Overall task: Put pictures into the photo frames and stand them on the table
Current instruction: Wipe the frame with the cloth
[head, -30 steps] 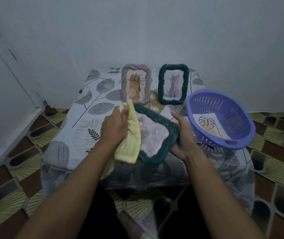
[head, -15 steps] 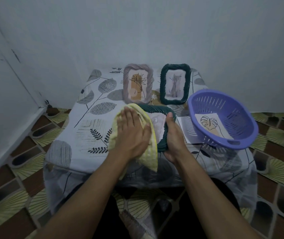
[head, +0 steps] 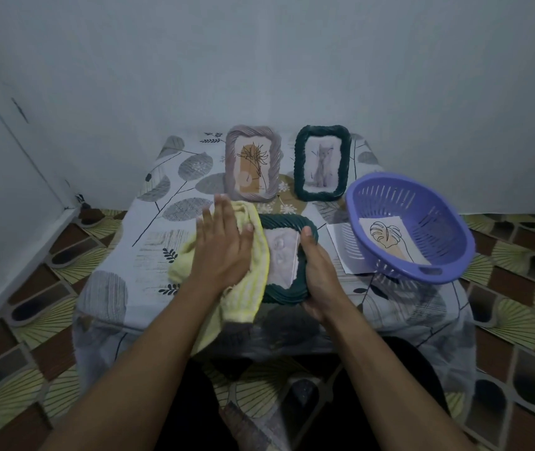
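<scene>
the left hand lies flat, fingers straight and a bit spread, pressing a yellow cloth onto the left side of a dark green frame. that frame lies face up on the table right between the two hands. the right hand grips the frame's right edge, thumb hooked over the rim. the middle of the frame looks pale, too blurry to say what's in it. just past the left hand's fingertips a lilac frame stands upright with a plant picture in it. beyond the right thumb a green cat frame stands upright too. just right of the right hand a purple basket sits tilted, holding a leaf picture. a white sheet pokes out under its left side
</scene>
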A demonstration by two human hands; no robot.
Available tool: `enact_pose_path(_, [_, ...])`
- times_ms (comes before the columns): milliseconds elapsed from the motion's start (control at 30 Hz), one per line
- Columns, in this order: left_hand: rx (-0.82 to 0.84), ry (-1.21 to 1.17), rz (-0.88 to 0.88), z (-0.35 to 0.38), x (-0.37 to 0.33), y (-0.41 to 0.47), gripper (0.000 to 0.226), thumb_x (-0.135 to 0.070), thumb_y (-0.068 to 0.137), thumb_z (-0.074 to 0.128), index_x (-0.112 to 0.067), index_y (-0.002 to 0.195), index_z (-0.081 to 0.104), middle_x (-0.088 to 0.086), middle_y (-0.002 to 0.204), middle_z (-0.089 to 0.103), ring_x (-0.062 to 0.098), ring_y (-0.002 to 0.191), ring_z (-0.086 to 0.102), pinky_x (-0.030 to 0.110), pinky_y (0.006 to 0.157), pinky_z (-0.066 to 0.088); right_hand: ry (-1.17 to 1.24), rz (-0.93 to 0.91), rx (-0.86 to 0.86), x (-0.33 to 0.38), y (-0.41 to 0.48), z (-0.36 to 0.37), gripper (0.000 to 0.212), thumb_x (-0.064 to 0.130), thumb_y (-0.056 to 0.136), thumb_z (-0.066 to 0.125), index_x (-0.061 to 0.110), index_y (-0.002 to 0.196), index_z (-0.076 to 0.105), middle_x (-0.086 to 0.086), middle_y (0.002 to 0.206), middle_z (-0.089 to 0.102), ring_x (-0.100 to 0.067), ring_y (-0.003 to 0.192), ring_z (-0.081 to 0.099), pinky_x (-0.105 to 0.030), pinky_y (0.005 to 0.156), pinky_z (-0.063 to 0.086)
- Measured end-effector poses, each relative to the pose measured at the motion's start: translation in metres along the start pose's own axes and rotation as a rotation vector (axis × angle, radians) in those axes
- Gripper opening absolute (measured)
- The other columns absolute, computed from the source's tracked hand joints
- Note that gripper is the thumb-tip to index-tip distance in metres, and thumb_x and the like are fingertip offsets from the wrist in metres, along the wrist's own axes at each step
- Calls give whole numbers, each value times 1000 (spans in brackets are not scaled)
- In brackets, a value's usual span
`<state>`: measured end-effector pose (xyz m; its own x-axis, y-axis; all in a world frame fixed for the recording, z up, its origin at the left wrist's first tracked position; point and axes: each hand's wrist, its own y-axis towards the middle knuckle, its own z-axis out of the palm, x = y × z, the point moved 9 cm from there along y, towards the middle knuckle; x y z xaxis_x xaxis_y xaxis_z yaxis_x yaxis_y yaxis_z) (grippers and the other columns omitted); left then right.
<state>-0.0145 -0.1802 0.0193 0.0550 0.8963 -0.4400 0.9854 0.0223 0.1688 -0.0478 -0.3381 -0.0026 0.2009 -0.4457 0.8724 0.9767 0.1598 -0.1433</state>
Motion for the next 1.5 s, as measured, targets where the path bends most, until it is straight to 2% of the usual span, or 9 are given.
enact_pose_path(133, [67, 25, 219, 14, -52, -20, 77, -53, 90, -7, -3, 147, -23, 16, 157, -29, 31, 145, -31, 45, 121, -13, -122, -49, -98, 4, 4, 2, 51, 52, 97, 47, 11, 117, 69, -13, 108, 74, -26, 102, 71, -39, 88, 58])
enact_pose_path(300, [52, 37, 580, 20, -76, -47, 64, -44, 100, 12, -21, 154, -13, -3, 162, -20, 13, 149, -24, 37, 123, -7, -135, -66, -139, 12, 6, -4, 48, 45, 104, 41, 11, 130, 62, -10, 123, 70, -20, 113, 67, -35, 97, 55])
enact_pose_path(467, [-78, 126, 208, -5, -13, -8, 68, -61, 94, -2, -32, 153, -22, -12, 160, -27, 18, 149, -24, 47, 121, -11, -25, -4, -69, 8, 3, 1, 70, 60, 86, 52, 4, 128, 62, -22, 122, 68, -39, 116, 64, -61, 105, 44])
enact_pose_path(567, [-156, -10, -24, -24, 1, 2, 74, -55, 97, 9, -12, 157, 7, 9, 165, 9, 28, 152, 0, 49, 123, -1, -62, -10, -35, 10, 4, 6, 67, 59, 88, 49, 6, 127, 63, -18, 121, 70, -35, 114, 66, -58, 105, 46])
enact_pose_path(767, [-239, -44, 251, -29, -62, -16, 63, -39, 96, 17, -4, 145, 34, 15, 149, 40, 27, 142, 29, 47, 123, 7, -128, -26, 30, 11, 5, 18, 50, 42, 105, 39, 6, 133, 58, -17, 122, 69, -31, 115, 66, -47, 100, 52])
enact_pose_path(1000, [-124, 77, 498, -7, -73, -27, 63, -43, 102, 13, -14, 158, 9, 3, 165, 16, 16, 151, 11, 38, 123, 4, -151, 21, 62, 15, 5, 6, 49, 42, 105, 37, 10, 137, 56, -13, 128, 67, -28, 119, 64, -45, 103, 50])
enact_pose_path(1267, [-151, 11, 250, -19, -10, -18, 66, -60, 99, 12, -13, 124, 51, 7, 113, 58, 30, 102, 51, 46, 86, 42, -187, 102, 88, 22, 2, -2, 44, 40, 104, 41, 6, 114, 67, -16, 110, 74, -31, 102, 71, -43, 90, 58])
enact_pose_path(1367, [-140, -43, 154, -18, -4, -18, 53, -64, 99, 15, -20, 93, 44, -2, 86, 50, 28, 86, 54, 40, 69, 41, -144, 188, 72, 21, 6, -1, 42, 40, 102, 49, 5, 117, 68, -18, 117, 71, -34, 107, 69, -47, 99, 52])
enact_pose_path(1500, [-274, -81, -62, -25, 8, -22, 45, -54, 102, 24, -18, 83, 44, 4, 78, 55, 35, 82, 59, 37, 64, 34, 99, 187, 15, 22, 10, -8, 55, 53, 96, 47, 7, 104, 76, -17, 111, 73, -31, 96, 71, -40, 87, 53])
